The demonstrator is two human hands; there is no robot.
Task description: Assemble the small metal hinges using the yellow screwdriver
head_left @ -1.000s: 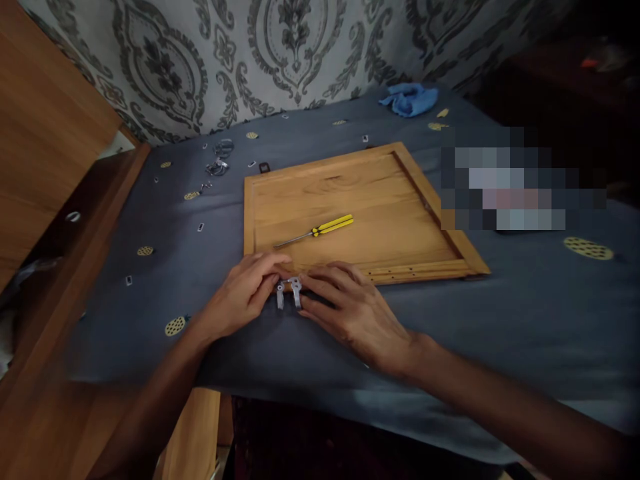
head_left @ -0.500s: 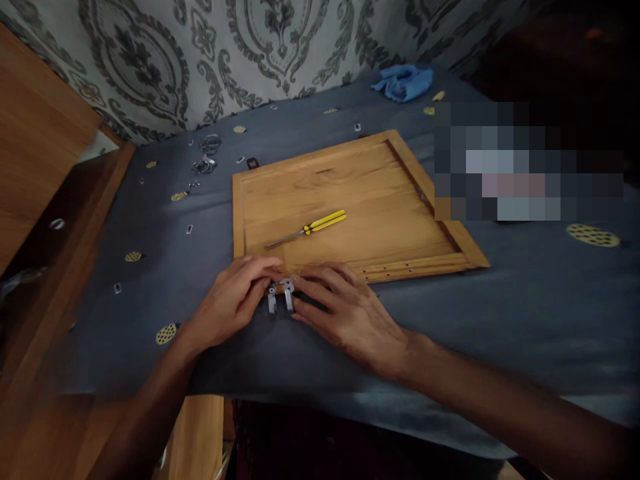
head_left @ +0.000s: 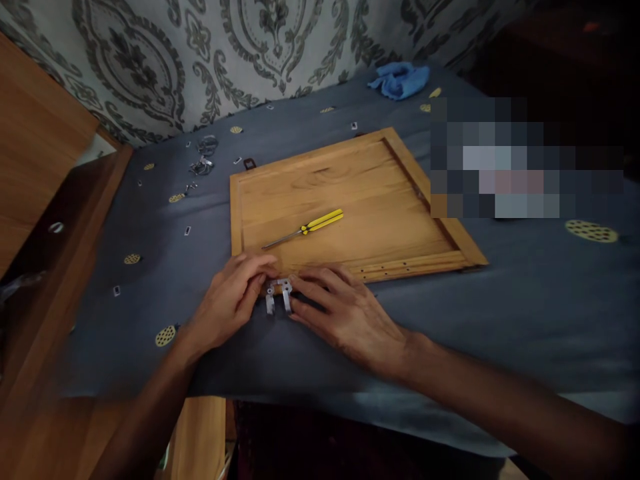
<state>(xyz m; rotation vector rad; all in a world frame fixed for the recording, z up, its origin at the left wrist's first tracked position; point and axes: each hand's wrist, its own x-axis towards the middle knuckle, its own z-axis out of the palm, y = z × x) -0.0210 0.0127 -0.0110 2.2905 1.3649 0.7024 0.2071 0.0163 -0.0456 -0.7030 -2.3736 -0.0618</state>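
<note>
Touching the metal bracket point(head_left: 287, 293) at its right prong with the thumb and fingertips of the right hand point(head_left: 350, 317), barely parted; curling the left hand point(head_left: 230, 300) in at its other side, fingers drawn together – impossible to tell whether firmly pinched in either. Placed, bracket and all, at the near edge of the framed wooden panel point(head_left: 330, 187), towards its left end, prongs jutting nearward. Lying on the panel just beyond: the yellow-handled screwdriver point(head_left: 323, 221), tip towards the left hand. Spread beneath, a blue-grey cloth point(head_left: 300, 353); scattered on it past the panel's far left corner, small metal parts point(head_left: 201, 165) – and farther right, crumpled, a blue rag point(head_left: 403, 81).
</note>
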